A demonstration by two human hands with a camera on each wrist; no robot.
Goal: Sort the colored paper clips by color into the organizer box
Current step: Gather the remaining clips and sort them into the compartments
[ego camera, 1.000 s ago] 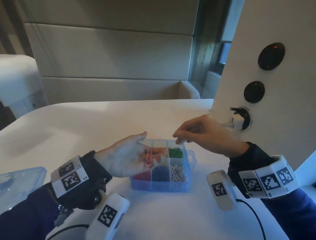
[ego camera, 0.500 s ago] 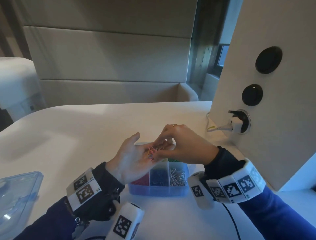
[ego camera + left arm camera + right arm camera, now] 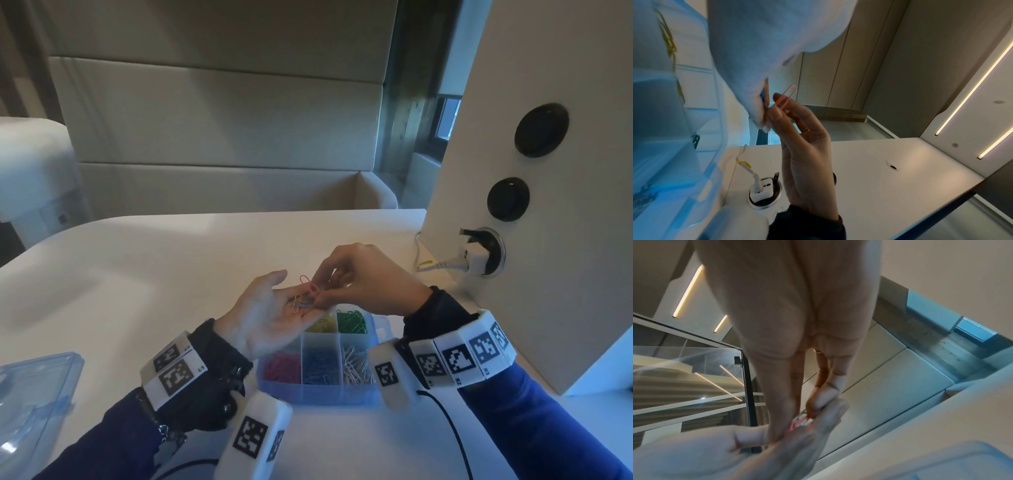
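Most clips already sit sorted in the box (image 3: 315, 394) below the flat left hand (image 3: 270, 318), whose palm holds a few while the right hand (image 3: 363, 277) pinches a pink clip (image 3: 308, 286).

Left hand (image 3: 270, 318) lies palm up, fingers straight and relaxed, thumb raised. Right hand (image 3: 363, 279) reaches across from the right, palm down, thumb and forefinger tips pinched together at the left fingertips (image 3: 318, 310). Both wrists carry white marker-tagged bands.
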